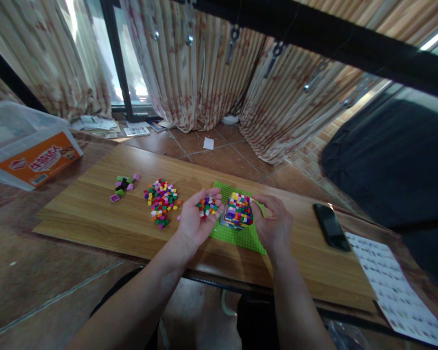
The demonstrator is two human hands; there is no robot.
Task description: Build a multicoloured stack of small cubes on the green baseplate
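My left hand (197, 214) lies palm up and cupped, with a small heap of colourful toy building bricks (207, 207) in it. Close to its fingertips stands a multicoloured block of stacked bricks (238, 212) on a green studded baseplate (235, 241). My right hand (273, 221) is at the block's right upper edge, thumb and index finger pinched together there. What sits between those fingertips is too small to make out. Left of my left hand, a pile of loose small bricks (163, 198) is spread on the wooden tabletop (105, 228).
Larger pink, green and dark bricks (124, 184) lie farther left. A black phone (331, 226) and a printed sheet (394, 277) are on the right. A clear plastic box (29, 146) stands at far left. Above hangs a dark bar (314, 43) with metal clips.
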